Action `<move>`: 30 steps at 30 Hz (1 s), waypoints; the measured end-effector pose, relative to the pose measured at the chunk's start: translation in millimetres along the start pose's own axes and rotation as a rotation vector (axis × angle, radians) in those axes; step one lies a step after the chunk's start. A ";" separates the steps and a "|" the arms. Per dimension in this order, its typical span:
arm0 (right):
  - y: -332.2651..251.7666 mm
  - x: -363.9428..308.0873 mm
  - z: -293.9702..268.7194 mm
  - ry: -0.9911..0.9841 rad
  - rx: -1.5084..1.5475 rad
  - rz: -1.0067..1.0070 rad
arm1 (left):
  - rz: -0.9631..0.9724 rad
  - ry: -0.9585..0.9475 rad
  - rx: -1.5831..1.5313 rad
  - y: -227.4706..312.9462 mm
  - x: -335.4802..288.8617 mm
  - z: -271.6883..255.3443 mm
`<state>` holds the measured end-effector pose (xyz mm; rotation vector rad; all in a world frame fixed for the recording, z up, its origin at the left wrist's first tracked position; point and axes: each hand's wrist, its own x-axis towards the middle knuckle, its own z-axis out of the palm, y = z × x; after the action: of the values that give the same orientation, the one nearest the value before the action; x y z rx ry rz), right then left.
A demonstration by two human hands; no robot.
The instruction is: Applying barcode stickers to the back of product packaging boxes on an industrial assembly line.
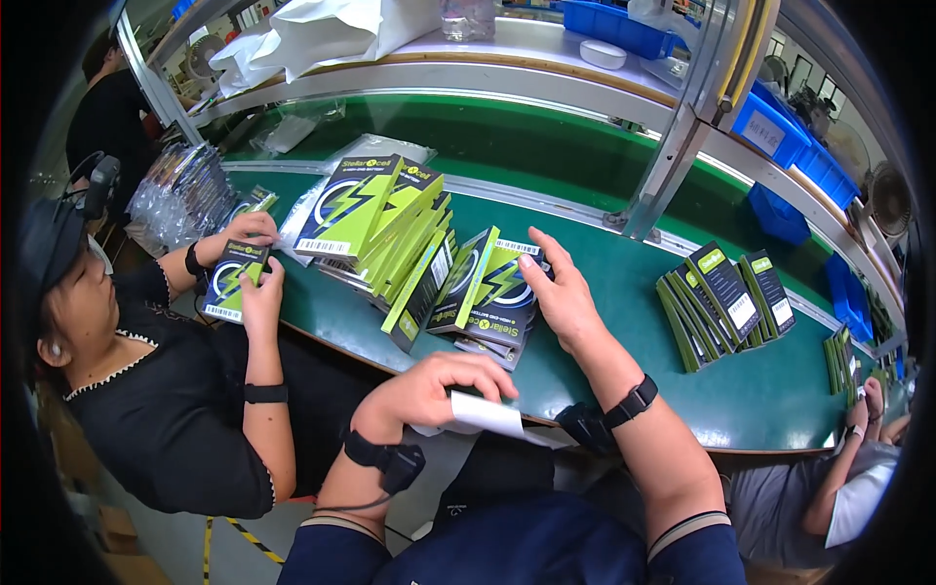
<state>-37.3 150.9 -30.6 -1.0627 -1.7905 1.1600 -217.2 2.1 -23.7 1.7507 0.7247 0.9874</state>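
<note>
Person seated at a green work table (624, 292), forearms coming in from below, a dark band on each wrist.

Right hand (564, 292): fingers stretched out and apart, palm down, resting on the upper right edge of a green-and-black box (492, 292). Not clamped; it lies flat on it. The box leans on a short row of like boxes near the front edge of the table, just ahead of the person.

Left hand (439, 387): curled over the near edge of the table, fingers closed on a folded white paper (485, 413). The paper sticks out to the right from under the fingers, just below the table edge.

Left of the box in hand: a taller leaning stack of green boxes (385, 229), touching or nearly touching the short row; cannot tell which.

Right, well apart: a fanned row of dark boxes (726, 297) standing on edge.

Far left: a co-worker in black holds one small box (234, 278) in both hands, beside a heap of clear-wrapped packets (185, 190).

Lower right: another person's hand at the table corner, detail too small to read.

Behind the table: metal shelf frame, blue bins (790, 136), white bags (312, 29) on top.
</note>
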 end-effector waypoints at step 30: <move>-70.8 -13.2 42.9 -0.244 -0.814 -0.983 | -0.027 0.929 0.424 6.8 -48.5 44.6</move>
<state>-87.7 107.3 20.2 -0.2680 -2.5895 -0.0722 -202.3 -60.1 -41.0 1.5537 1.6250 1.7436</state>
